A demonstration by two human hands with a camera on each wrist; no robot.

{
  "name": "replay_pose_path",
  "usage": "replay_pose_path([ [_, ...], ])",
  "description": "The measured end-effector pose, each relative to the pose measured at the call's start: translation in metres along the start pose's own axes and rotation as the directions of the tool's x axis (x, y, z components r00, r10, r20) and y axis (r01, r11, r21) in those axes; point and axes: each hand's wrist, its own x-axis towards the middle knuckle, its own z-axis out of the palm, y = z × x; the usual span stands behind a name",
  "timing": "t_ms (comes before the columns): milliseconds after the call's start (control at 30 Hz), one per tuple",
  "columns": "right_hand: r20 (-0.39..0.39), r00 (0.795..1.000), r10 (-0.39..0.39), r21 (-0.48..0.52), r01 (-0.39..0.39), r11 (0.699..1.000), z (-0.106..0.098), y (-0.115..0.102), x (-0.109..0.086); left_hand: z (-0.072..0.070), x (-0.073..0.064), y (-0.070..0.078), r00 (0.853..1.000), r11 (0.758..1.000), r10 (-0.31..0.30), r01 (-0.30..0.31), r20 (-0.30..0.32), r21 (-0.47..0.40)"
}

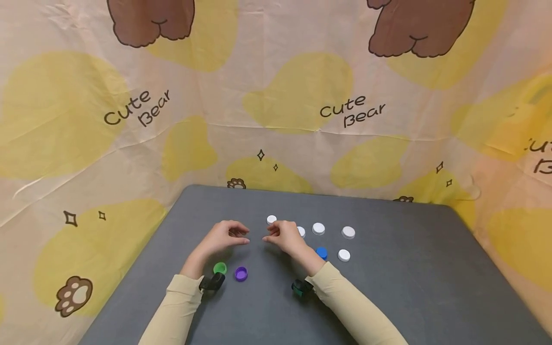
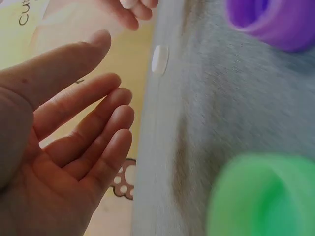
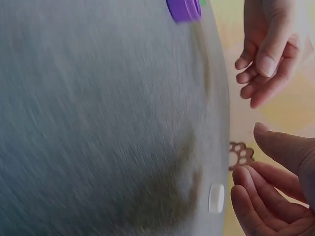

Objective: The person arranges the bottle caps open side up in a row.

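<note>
Over the table, my left hand (image 1: 225,238) hovers with fingers gently bent and thumb apart, holding nothing. Facing it across a small gap is my right hand (image 1: 285,236); its thumb and fingertips stand apart in the right wrist view, with nothing between them. A green bottle cap (image 1: 220,268) lies near my left wrist, hollow side up. Beside it sits a purple cap (image 1: 241,274), also hollow side up. Just beyond my right hand is a white cap (image 1: 271,219), while another white cap (image 1: 302,232) is partly hidden behind that hand.
A blue cap (image 1: 321,253) lies by my right forearm. Farther right are more white caps, one at the back (image 1: 318,228), one at far right (image 1: 348,232) and one nearer (image 1: 343,255). The grey table (image 1: 431,287) ends at a patterned cloth (image 1: 293,105).
</note>
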Motion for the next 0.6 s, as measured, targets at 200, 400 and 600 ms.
replay_pose_path([
  [200, -0.017, 1.000, 0.011, -0.036, -0.012, 0.999, -0.008, 0.011, 0.016, 0.005, 0.025, 0.004, 1.000, 1.000, 0.005, -0.004, -0.012, 0.002],
  [400, -0.025, 0.999, 0.026, -0.060, -0.027, 0.998, -0.012, 0.023, 0.030, 0.014, 0.047, 0.004, 0.999, 1.000, -0.014, 0.014, -0.037, 0.012],
  [600, -0.032, 0.997, 0.067, -0.087, -0.070, 0.994, -0.013, 0.034, 0.040, 0.024, 0.067, -0.001, 0.997, 0.998, -0.060, 0.061, -0.055, -0.001],
])
